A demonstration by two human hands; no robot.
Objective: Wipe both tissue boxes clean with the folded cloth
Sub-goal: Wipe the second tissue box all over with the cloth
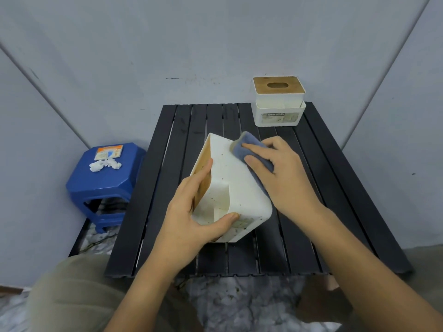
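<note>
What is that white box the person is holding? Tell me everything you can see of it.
The near tissue box looks like white plastic with a wooden-looking lid facing left, since it is tipped on its side on the black slatted table. Dark specks dot its upward side. The left hand grips its near end; the right hand presses a folded blue cloth on its far upper edge.

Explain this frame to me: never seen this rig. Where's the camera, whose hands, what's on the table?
No robot here: one wide-angle camera on a person's head looks down at their bare hands. The left hand grips a speckled white tissue box tipped on its side on the black slatted table. The right hand presses a folded blue cloth against it. A second tissue box with a wooden lid stands upright at the far edge. A blue stool beside the table carries crumpled tissues.
</note>
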